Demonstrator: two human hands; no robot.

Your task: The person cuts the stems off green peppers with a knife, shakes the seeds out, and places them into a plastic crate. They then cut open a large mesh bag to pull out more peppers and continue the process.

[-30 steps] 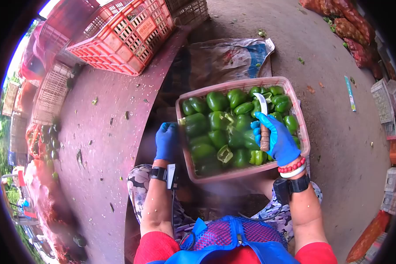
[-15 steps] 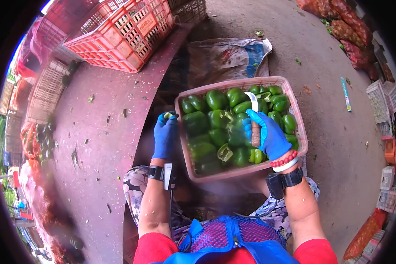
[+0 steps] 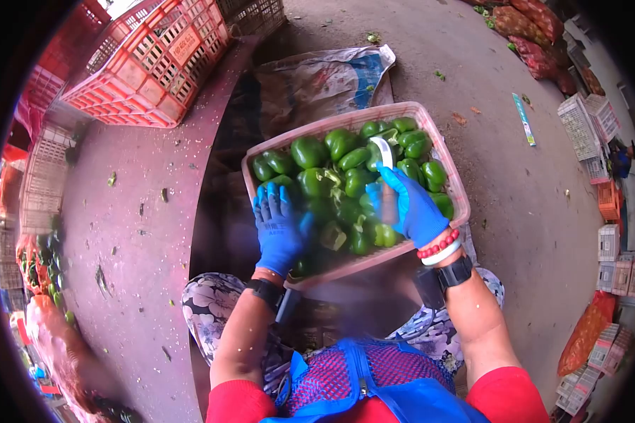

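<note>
In the head view, my right hand (image 3: 418, 208), in a blue glove, grips a small curved knife (image 3: 384, 149) by its brown handle, with the pale blade pointing up and away over the peppers. My left hand (image 3: 278, 233), gloved in blue too, reaches over the left side of the crate with its fingers stretched out and its back facing up. Between and beyond both hands, green bell peppers (image 3: 309, 151) fill a pale pink plastic crate (image 3: 461, 185) in front of my knees. Some peppers near the middle show pale cut parts. Those under my left palm are hidden.
A large red slatted crate (image 3: 148, 67) stands at the upper left. Behind the pepper crate lies a crumpled sack (image 3: 317, 88). Filled red mesh sacks (image 3: 536, 53) and white crates (image 3: 578, 130) line the right side. Plant scraps dot the floor at left.
My left hand has moved from beside the crate to over its left side; the green scrap at its fingertips no longer shows and its fingers have opened. My right hand keeps the knife.
</note>
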